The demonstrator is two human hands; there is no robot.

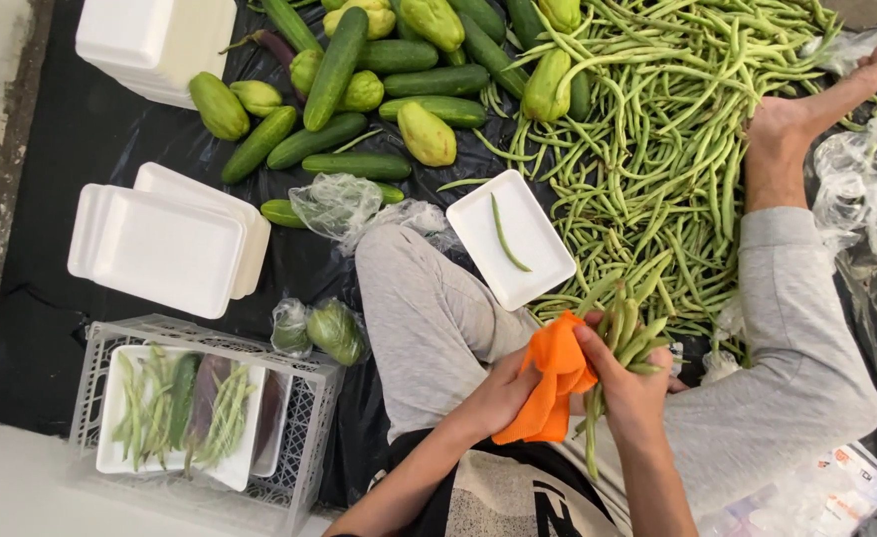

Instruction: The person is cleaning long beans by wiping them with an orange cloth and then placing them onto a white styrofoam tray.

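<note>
My right hand [625, 383] grips a bunch of long green beans [622, 338], held upright over my lap. My left hand [503, 393] holds an orange cloth [553, 383] pressed against the bunch's lower part. Just beyond my hands lies a white foam tray [533, 254] with one green bean on it. A large heap of green beans [657, 149] spreads over the black sheet between my legs, beside my bare foot [806, 109].
Cucumbers and chayotes [359, 80] lie at the top. Stacks of white foam trays [170, 249] rest at left and top left. A white plastic crate [304, 438] holds packed trays of beans. Two bagged green vegetables [324, 328] sit by my knee. Clear plastic bags [871, 189] lie at right.
</note>
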